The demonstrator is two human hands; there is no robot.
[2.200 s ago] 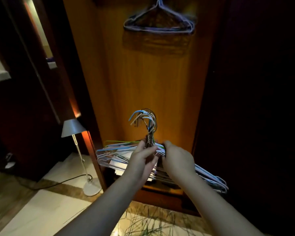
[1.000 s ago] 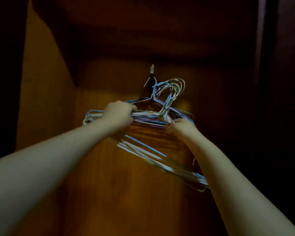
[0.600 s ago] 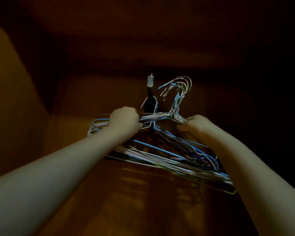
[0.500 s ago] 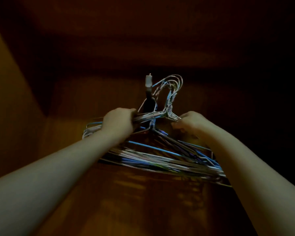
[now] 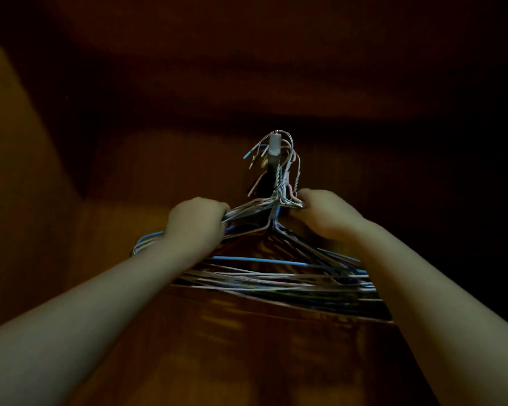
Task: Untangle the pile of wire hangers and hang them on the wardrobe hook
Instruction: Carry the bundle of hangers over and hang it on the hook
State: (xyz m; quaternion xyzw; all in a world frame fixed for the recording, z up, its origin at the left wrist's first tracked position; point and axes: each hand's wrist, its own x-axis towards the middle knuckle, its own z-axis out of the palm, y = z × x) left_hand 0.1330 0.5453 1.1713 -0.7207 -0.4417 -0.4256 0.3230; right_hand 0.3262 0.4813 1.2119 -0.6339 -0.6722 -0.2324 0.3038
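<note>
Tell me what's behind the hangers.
The wooden panel and the wardrobe hook, its pale tip showing among the hangers. Its dark base is partly covered by wires.

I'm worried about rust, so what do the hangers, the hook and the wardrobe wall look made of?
Hangers: thin metal wire, some coated blue or pale; the necks show twisted strands.
Hook: dark stem with a pale cap, probably metal, too dim to be sure.
Wardrobe wall: wood or veneer, amber with a faint sheen.
</note>
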